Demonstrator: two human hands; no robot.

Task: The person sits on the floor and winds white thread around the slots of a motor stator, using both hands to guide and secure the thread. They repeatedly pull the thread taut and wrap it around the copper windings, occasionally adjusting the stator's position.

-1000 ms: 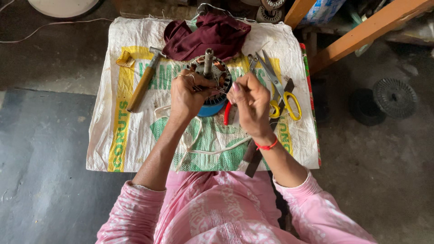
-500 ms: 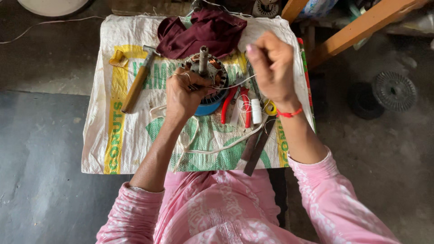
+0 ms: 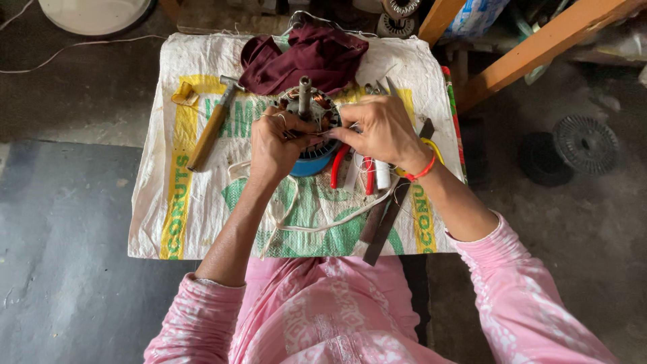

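While my left hand (image 3: 275, 143) grips the stator (image 3: 309, 114) at frame centre, my right hand (image 3: 377, 128) pinches its wire (image 3: 317, 135).

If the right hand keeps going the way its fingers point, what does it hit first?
The right hand points leftward at the motor stator; its fingertips already seem to touch the windings, just short of the left hand.

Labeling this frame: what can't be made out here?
Head view only:
- Front of the motor stator: covered by the left hand and right hand.
- What the fingertips pinch: too small to tell.
- Plier jaws: hidden under the right hand.
- White round object: cut off by the top edge.
- Dark red cloth: hides whatever is beneath it.
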